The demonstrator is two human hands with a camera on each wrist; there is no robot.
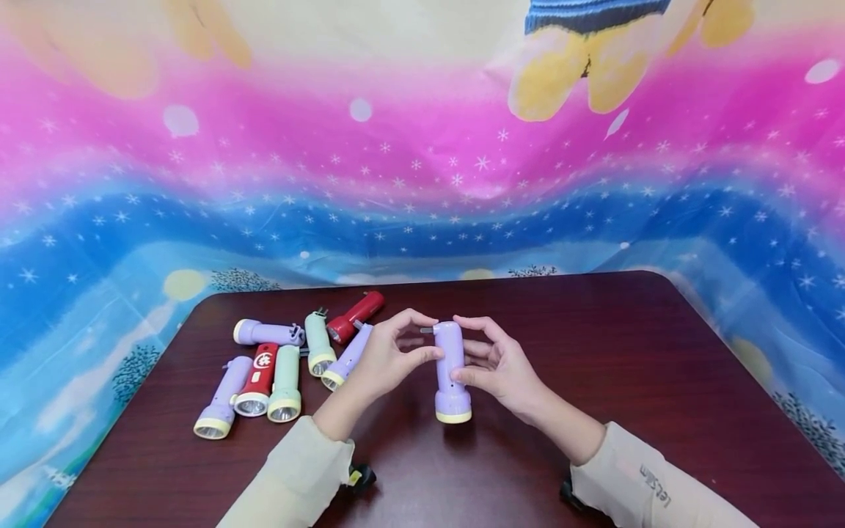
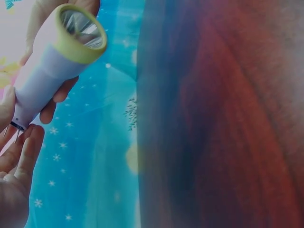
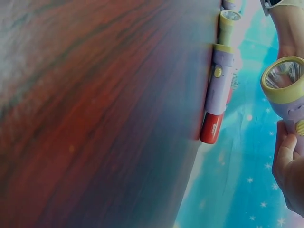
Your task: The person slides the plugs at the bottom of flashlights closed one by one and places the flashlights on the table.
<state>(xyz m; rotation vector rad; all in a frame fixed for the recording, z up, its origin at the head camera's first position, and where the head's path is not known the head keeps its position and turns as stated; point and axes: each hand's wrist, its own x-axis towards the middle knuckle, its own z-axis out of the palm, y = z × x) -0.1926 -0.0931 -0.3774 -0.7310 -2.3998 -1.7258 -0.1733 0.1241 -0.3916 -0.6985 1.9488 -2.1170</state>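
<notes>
A purple flashlight (image 1: pixel 452 374) with a cream-yellow rim is held above the table, lens end down. My right hand (image 1: pixel 496 364) grips its body from the right, thumb along the front and fingers around the back. On the other side my left hand (image 1: pixel 389 350) pinches the upper end, its thumb on the body and fingertips by the metal plug prongs (image 1: pixel 427 330) that stick out there. The left wrist view shows the reflector (image 2: pixel 83 29) inside the rim, with the prongs at the opposite end. A yellow switch (image 3: pixel 300 127) shows in the right wrist view.
Several flashlights lie grouped on the left of the dark red-brown table (image 1: pixel 594 352): purple (image 1: pixel 224 392), red (image 1: pixel 259 370) and green (image 1: pixel 286 381) ones, with another red one (image 1: pixel 356 317) farther back. A patterned cloth (image 1: pixel 422 183) hangs behind the table.
</notes>
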